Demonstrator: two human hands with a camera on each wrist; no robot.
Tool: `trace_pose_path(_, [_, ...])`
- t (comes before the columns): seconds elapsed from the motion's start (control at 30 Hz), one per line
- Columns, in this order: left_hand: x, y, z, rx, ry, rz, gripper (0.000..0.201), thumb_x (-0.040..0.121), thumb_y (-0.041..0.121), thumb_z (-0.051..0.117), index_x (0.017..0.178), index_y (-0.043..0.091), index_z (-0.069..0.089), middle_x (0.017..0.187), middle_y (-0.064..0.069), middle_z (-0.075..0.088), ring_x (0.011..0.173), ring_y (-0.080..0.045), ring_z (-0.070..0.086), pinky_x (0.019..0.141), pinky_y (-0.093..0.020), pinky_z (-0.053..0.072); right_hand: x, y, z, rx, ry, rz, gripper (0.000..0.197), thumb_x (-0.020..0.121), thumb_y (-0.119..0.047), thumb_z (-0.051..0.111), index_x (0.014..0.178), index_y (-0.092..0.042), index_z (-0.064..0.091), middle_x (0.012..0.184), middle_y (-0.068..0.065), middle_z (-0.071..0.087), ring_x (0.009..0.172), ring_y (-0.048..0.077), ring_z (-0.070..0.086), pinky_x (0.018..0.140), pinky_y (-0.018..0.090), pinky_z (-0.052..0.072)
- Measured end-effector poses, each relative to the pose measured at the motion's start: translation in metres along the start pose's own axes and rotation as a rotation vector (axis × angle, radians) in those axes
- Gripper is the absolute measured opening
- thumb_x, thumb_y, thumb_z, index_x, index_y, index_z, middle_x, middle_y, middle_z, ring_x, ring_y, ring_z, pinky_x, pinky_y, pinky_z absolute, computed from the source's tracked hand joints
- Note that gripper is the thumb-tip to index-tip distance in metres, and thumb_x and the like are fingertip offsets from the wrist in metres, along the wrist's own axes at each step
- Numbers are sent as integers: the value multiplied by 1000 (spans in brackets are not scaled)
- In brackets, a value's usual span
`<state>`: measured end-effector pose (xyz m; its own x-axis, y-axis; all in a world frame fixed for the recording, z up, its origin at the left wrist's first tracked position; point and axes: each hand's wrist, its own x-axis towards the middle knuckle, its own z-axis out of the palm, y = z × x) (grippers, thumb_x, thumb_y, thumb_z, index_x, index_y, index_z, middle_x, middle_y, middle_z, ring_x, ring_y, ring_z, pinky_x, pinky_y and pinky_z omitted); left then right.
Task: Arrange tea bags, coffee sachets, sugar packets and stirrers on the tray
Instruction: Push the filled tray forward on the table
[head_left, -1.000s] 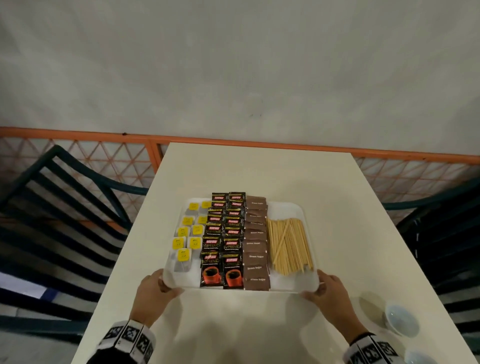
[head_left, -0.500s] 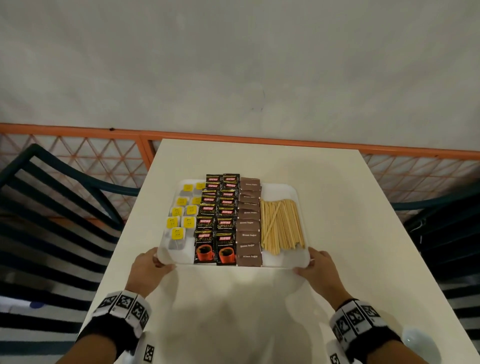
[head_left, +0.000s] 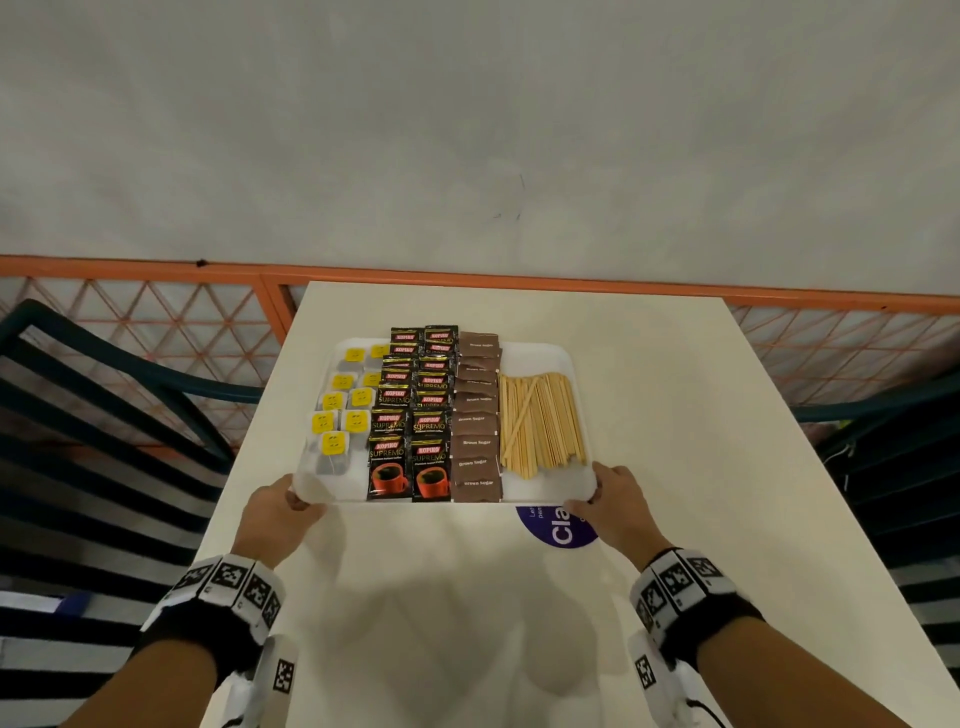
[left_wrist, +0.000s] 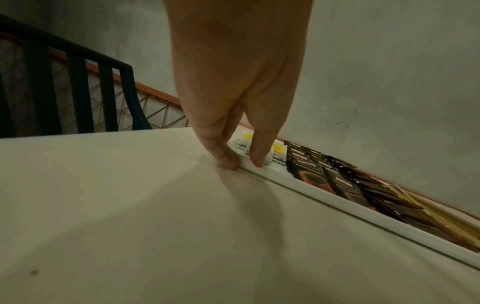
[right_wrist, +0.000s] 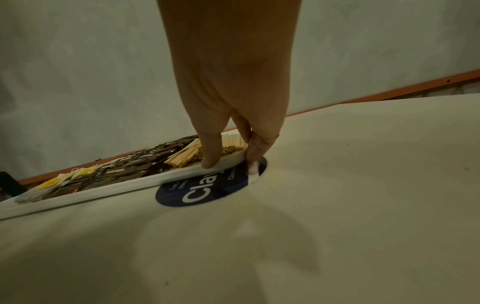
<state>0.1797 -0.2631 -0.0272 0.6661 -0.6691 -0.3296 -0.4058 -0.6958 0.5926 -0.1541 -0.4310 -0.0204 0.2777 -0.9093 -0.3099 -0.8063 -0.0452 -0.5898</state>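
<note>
A white tray (head_left: 563, 358) lies on the cream table (head_left: 675, 415). From left to right it holds yellow-tagged tea bags (head_left: 343, 400), black coffee sachets (head_left: 410, 415), brown sugar packets (head_left: 475, 421) and wooden stirrers (head_left: 540, 421), each in rows. My left hand (head_left: 293, 499) pinches the tray's near left corner. In the left wrist view the left hand (left_wrist: 241, 162) has its thumb on the rim (left_wrist: 337, 205). My right hand (head_left: 597, 493) pinches the near right corner. In the right wrist view the right hand (right_wrist: 228, 160) has its thumb on the rim (right_wrist: 103, 193) and its fingers below the edge.
A round blue sticker (head_left: 558, 527) shows on the table just under the tray's near right corner. Dark slatted chairs stand at the left (head_left: 104, 415) and right (head_left: 883, 441). An orange mesh railing (head_left: 467, 273) runs along the table's far edge, below a grey wall.
Both hands have slid the tray away from me toward the table's far side, uncovering the blue sticker. The small white cups at the right have dropped out of the head view.
</note>
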Motion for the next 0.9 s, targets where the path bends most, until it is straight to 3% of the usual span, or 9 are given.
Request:
trace_pose_path(0.1, [2, 1, -1, -9, -8, -19, 27, 83, 14, 65, 107, 4, 60, 100, -19, 67, 90, -34, 60, 77, -37, 44, 3, -4, 0, -13, 0, 7, 48, 77, -16, 71, 119, -5, 51, 107, 8, 44, 89, 15, 43, 71, 18, 40])
trace_pose_path(0.2, [2, 4, -2, -6, -14, -46, 27, 84, 13, 63, 109, 4, 60, 103, -20, 66, 90, -34, 59, 80, -39, 45, 4, -5, -1, -14, -5, 22, 48, 77, -16, 72, 119, -5, 51, 106, 8, 43, 91, 16, 44, 76, 23, 41])
trace_pose_path(0.33, [-13, 16, 0, 13, 29, -74, 52, 85, 9, 60, 132, -2, 41, 126, -27, 48, 112, -42, 46, 94, -46, 38, -9, -1, 0, -24, 20, 5, 53, 77, -22, 71, 124, -9, 49, 109, 10, 48, 107, 24, 49, 86, 28, 45])
trace_pose_path(0.4, [-30, 26, 4, 58, 107, -7, 61, 83, 7, 62, 136, -2, 35, 129, -30, 40, 116, -46, 42, 98, -50, 35, -26, 1, 0, -27, 48, -3, 54, 80, -25, 68, 128, -11, 48, 113, 12, 52, 108, 26, 50, 93, 33, 45])
trace_pose_path(0.5, [-61, 44, 23, 71, 138, 207, 56, 78, 4, 66, 131, 0, 46, 123, -28, 43, 112, -44, 45, 97, -50, 37, -66, 8, -2, 7, 89, -26, 50, 83, -24, 66, 129, -13, 49, 114, 8, 52, 105, 23, 53, 93, 30, 45])
trace_pose_path(0.6, [-101, 66, 56, -13, -23, 451, 37, 82, 6, 63, 118, 10, 58, 116, -9, 45, 100, -28, 54, 92, -38, 46, -117, 21, -5, 9, 111, -62, 38, 85, -23, 64, 122, -15, 56, 107, -3, 51, 92, 11, 51, 80, 16, 40])
trace_pose_path(0.7, [-145, 91, 95, -37, -246, 668, 22, 88, 11, 56, 107, 21, 62, 106, 8, 48, 85, -3, 53, 76, -7, 40, -164, 41, -12, 5, 156, -90, 26, 86, -23, 62, 112, -19, 62, 99, -12, 51, 88, 7, 51, 76, 9, 37])
trace_pose_path(0.8, [-186, 115, 132, -60, -461, 803, 19, 90, 15, 53, 104, 26, 61, 102, 13, 52, 87, -1, 54, 73, -3, 38, -202, 67, -25, 15, 244, -53, 19, 86, -21, 63, 104, -20, 66, 96, -14, 52, 88, 5, 52, 76, 6, 35])
trace_pose_path(0.9, [-222, 137, 162, -31, -619, 914, 20, 91, 18, 51, 106, 26, 61, 105, 13, 52, 90, -1, 54, 77, -3, 36, -234, 97, -38, -37, 405, 25, 18, 81, -17, 69, 99, -18, 67, 97, -11, 58, 91, 8, 53, 83, 17, 38])
